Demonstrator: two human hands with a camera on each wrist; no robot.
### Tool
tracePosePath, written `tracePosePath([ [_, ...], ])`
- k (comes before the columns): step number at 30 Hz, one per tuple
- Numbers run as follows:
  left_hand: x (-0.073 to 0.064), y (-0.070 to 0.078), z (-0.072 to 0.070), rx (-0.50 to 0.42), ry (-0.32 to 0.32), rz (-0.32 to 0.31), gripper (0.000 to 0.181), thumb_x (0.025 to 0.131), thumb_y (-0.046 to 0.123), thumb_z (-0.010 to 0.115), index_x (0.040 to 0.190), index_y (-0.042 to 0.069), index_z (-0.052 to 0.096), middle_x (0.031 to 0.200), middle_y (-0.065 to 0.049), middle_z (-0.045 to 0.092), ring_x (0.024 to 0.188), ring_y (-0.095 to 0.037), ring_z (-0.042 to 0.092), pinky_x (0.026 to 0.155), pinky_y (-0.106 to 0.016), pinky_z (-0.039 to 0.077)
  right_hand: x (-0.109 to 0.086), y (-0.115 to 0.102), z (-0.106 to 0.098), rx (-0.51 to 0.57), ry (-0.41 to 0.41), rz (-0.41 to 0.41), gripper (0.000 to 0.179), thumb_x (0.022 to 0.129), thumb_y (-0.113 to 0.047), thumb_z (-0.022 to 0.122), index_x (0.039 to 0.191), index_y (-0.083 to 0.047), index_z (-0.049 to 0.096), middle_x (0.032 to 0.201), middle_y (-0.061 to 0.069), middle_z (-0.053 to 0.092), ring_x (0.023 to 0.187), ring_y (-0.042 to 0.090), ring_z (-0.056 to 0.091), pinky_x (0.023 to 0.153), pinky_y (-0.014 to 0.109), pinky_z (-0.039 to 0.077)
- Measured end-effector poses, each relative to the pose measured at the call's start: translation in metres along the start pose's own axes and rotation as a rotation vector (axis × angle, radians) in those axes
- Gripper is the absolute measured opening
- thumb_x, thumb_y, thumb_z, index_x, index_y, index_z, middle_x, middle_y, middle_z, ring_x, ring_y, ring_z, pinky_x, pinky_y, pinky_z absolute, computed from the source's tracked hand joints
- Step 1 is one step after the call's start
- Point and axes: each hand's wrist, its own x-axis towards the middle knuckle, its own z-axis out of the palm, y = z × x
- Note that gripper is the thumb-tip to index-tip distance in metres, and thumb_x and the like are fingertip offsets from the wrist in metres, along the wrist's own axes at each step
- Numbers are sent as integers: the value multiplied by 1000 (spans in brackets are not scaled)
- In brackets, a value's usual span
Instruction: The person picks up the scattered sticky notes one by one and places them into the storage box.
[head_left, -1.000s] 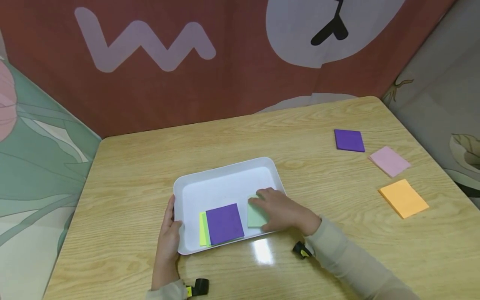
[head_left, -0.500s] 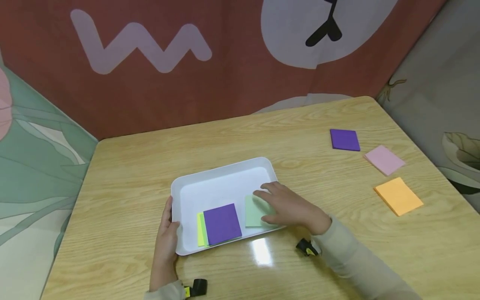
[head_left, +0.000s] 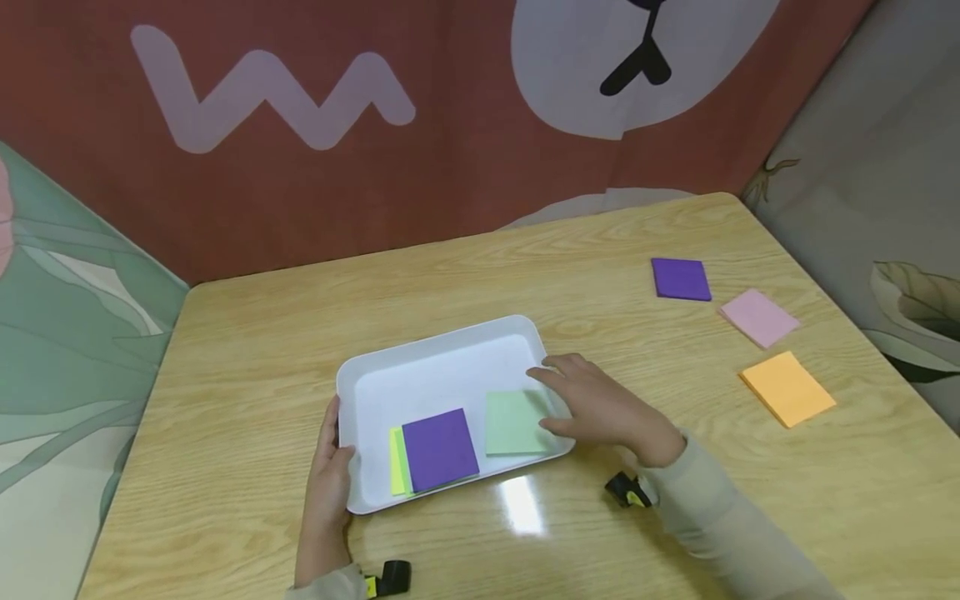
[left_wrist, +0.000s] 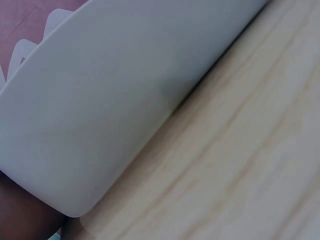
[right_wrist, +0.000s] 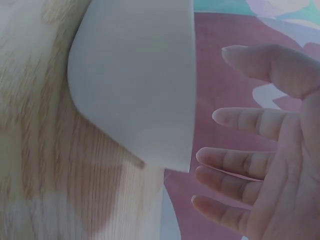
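Across a wood-grained tabletop [head_left: 247, 358] backed by a red-brown hanging [head_left: 465, 108], a white tray [head_left: 435, 372] holds a mint-green square [head_left: 513, 425] at right and a purple square [head_left: 440, 450] overlapping a green strip [head_left: 403, 462] and a yellow strip [head_left: 395, 462]. The left hand [head_left: 328, 479] pinches the tray's left edge; the right hand [head_left: 600, 408], fingers spread, hangs over its right rim, just beside the mint-green square.

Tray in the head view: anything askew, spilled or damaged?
Nothing spilled or damaged that I can see. Only the purple square in the white tray stands out: it lies slightly askew over the yellow square and lime square, whose left edges stick out, so that stack isn't flush.
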Motion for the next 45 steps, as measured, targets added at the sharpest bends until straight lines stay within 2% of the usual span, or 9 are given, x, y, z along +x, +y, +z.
tracePosePath([
  [5, 0, -1, -1, 23, 4, -4, 68, 83, -6, 20, 138, 32, 10, 143, 10, 0, 126, -5, 5, 101, -31, 10, -4, 5, -2, -8, 7, 24, 60, 73, -25, 66, 124, -2, 43, 121, 18, 42, 112, 30, 34, 91, 44, 28],
  [15, 1, -2, -1, 25, 4, -2, 68, 82, -6, 19, 138, 33, 11, 142, 11, 1, 125, -5, 8, 101, -30, 11, -11, 14, -5, 12, 50, 35, 61, 71, -21, 68, 123, -1, 44, 117, 16, 45, 109, 30, 37, 89, 44, 30],
  [25, 1, -4, -1, 13, 2, 6, 69, 81, -7, 19, 139, 30, 10, 143, 8, 3, 124, -8, 11, 96, -21, 19, -20, 24, -6, 6, 77, 94, 63, 70, -22, 68, 124, -1, 43, 118, 20, 43, 109, 34, 36, 90, 47, 29],
  [32, 1, -3, -1, 28, -5, 24, 67, 84, -6, 18, 139, 30, 9, 143, 8, 0, 126, -6, 5, 101, -29, 9, -26, 30, -9, 19, 87, 117, 64, 69, -21, 69, 124, 0, 43, 118, 21, 43, 108, 35, 36, 88, 48, 31],
  [45, 1, -3, -1, 25, 3, 12, 68, 83, -7, 18, 139, 30, 9, 143, 9, 0, 126, -6, 4, 101, -30, 8, -37, 40, -13, 12, 112, 153, 63, 70, -20, 68, 123, 1, 42, 116, 23, 43, 106, 37, 36, 87, 50, 30],
])
